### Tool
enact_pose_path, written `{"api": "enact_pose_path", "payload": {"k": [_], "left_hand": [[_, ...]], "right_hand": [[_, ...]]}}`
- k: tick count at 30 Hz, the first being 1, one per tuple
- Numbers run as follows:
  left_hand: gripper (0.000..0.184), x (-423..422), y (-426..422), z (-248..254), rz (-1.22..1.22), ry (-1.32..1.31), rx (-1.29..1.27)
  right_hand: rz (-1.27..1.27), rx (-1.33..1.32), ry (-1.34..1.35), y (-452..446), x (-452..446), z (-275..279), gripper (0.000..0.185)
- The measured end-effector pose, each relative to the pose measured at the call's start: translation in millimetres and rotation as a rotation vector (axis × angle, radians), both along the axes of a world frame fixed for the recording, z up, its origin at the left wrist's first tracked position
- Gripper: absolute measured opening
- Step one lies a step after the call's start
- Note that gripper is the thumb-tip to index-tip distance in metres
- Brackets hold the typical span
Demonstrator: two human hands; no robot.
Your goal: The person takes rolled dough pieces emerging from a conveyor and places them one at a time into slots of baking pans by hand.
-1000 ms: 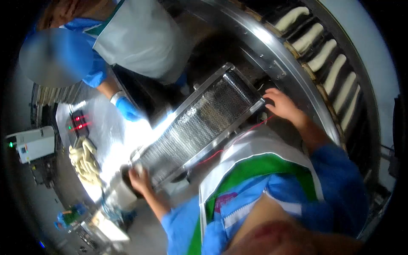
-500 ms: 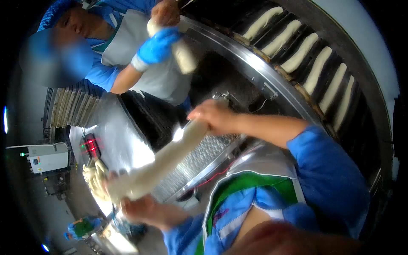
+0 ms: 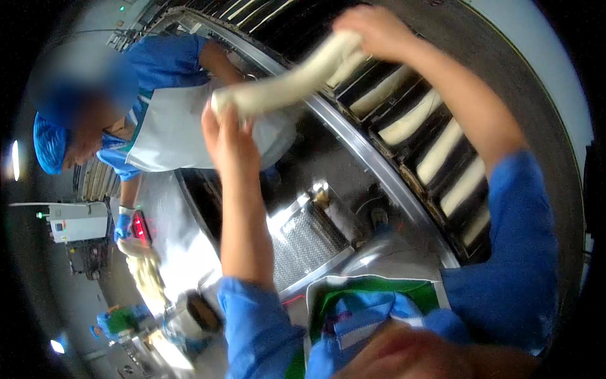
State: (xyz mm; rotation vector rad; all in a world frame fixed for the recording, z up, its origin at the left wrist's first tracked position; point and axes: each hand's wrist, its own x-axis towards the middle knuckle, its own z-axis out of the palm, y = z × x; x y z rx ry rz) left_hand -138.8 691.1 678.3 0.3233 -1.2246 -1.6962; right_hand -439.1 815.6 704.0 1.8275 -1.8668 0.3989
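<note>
A long pale roll of dough (image 3: 284, 88) stretches between my two hands, raised off the table and bending slightly. My left hand (image 3: 230, 136) is closed around its near-left end. At the other end my right hand (image 3: 375, 35) grips the dough over the dark trays, its fingers partly hidden. Below it, several dough strips (image 3: 410, 120) lie in separate dark troughs (image 3: 394, 158).
A curved metal rail (image 3: 353, 148) runs between me and the trays. Across from me, a co-worker in a white apron (image 3: 183, 126) reaches a gloved hand (image 3: 123, 224) to a dough pile (image 3: 146, 271) beside a red display (image 3: 140, 228). A perforated metal panel (image 3: 303, 243) lies below.
Both my hands have carried the dough up and rightward, from over the metal table to the trays. The co-worker's dough has left their hands, and their gloved hand is now at the pile.
</note>
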Motion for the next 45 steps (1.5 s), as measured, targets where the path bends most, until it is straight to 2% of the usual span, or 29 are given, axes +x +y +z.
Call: {"api": "enact_pose_path", "payload": {"k": [1, 2, 4, 5, 6, 7, 8, 9, 10, 11, 12, 13, 14, 15, 16, 19, 22, 26, 28, 30, 34, 36, 37, 39, 40, 42, 44, 45], "left_hand": [[0.037, -21.0, -23.4, -8.0, -0.099, -0.064, -0.026], [0.045, -45.9, -38.3, -22.1, -0.091, -0.190, 0.017], [0.063, -75.4, -44.1, -41.3, -0.007, -0.489, 0.164], [0.070, -62.5, -41.1, -54.7, -0.001, -0.624, -0.019], [0.078, -43.0, -35.3, -77.7, -0.001, -0.757, -0.202], [0.073, -45.5, -34.3, -117.2, 0.114, -0.674, -0.346], [0.068, -21.0, -19.9, -129.6, 0.064, -0.699, -0.267], [0.062, 8.3, -5.7, -141.7, 0.011, -0.730, -0.185], [0.059, 41.1, 1.7, -164.1, -0.045, -0.779, -0.041], [0.056, 71.7, 14.8, -181.3, -0.101, -0.823, 0.106], [0.050, 96.3, 40.6, -177.3, 0.014, -0.858, 0.176], [0.046, 123.3, 51.2, -204.3, 0.052, -0.887, 0.166], [0.041, 146.5, 66.9, -206.4, 0.092, -0.978, 0.231], [0.040, 174.9, 77.4, -217.2, 0.084, -0.869, 0.256], [0.039, 198.8, 77.3, -247.6, 0.132, -0.899, 0.217], [0.038, 256.4, 93.5, -246.5, 0.145, -0.827, 0.310], [0.037, 324.4, 93.7, -259.4, 0.162, -0.877, 0.367], [0.039, 362.7, 71.3, -248.3, 0.286, -0.880, 0.318], [0.042, 387.9, 76.0, -236.6, 0.383, -1.089, 0.276], [0.044, 409.6, 92.5, -241.8, 0.541, -0.944, 0.370], [0.043, 482.9, 146.0, -276.3, 0.685, -0.954, 0.514], [0.042, 522.8, 182.2, -312.4, 0.781, -0.893, 0.464], [0.042, 515.3, 191.9, -304.0, 0.791, -0.899, 0.475], [0.042, 492.2, 215.1, -265.8, 0.872, -0.947, 0.723], [0.042, 485.5, 213.4, -263.1, 0.894, -0.949, 0.732], [0.042, 482.4, 222.5, -254.4, 0.922, -0.980, 0.715], [0.045, 506.4, 220.3, -281.8, 0.889, -1.045, 0.581], [0.047, 506.4, 214.4, -278.7, 0.887, -1.097, 0.566]], "right_hand": [[-0.178, 0.070, -0.013, -0.9, 12.3, 22.0, 0.051], [-0.329, 0.143, -0.031, -26.3, -12.6, 36.9, 0.056], [-0.386, 0.045, -0.082, -22.3, -26.0, 18.6, 0.060], [-0.438, -0.048, -0.130, -21.0, -30.3, 2.7, 0.064], [-0.331, -0.242, -0.100, -12.7, -22.9, -15.8, 0.046], [-0.288, -0.139, -0.125, -6.3, -50.1, -44.6, 0.044], [-0.352, -0.017, -0.094, 12.7, -42.0, -62.1, 0.045], [-0.241, -0.059, -0.100, 33.0, -40.2, -83.8, 0.043], [-0.292, 0.044, -0.146, 50.5, -29.2, -98.6, 0.041], [-0.222, 0.029, -0.243, 67.4, -24.7, -118.6, 0.041], [-0.245, 0.141, -0.356, 85.9, -2.5, -113.3, 0.041], [-0.265, 0.186, -0.383, 100.0, 6.1, -118.8, 0.042], [-0.287, 0.231, -0.411, 110.9, 19.0, -126.1, 0.042], [-0.245, 0.230, -0.429, 119.9, 35.0, -125.8, 0.042], [-0.189, 0.207, -0.441, 121.1, 47.3, -135.8, 0.041], [-0.177, 0.196, -0.418, 111.3, 103.5, -127.8, 0.041], [-0.205, 0.245, -0.431, 84.7, 158.5, -120.4, 0.043], [-0.195, 0.238, -0.367, -19.3, 152.7, -110.5, 0.045], [-0.274, 0.217, -0.375, -68.4, 133.3, -115.9, 0.049], [-0.299, 0.181, -0.399, -114.2, 106.4, -124.4, 0.050], [-0.310, 0.212, -0.382, -157.3, 120.9, -115.8, 0.051], [-0.281, 0.137, -0.374, -177.7, 108.3, -137.6, 0.049], [-0.387, 0.131, -0.449, -196.4, 89.6, -145.7, 0.048], [-0.544, 0.118, -0.518, -228.4, 53.5, -155.8, 0.052], [-0.593, 0.103, -0.511, -236.4, 36.7, -160.0, 0.056], [-0.509, 0.176, -0.864, -225.6, 23.4, -145.9, 0.069], [-0.578, 0.437, -0.961, -203.0, 42.9, -95.1, 0.076], [-0.574, 0.421, -0.914, -194.2, 47.4, -92.1, 0.080]]}}
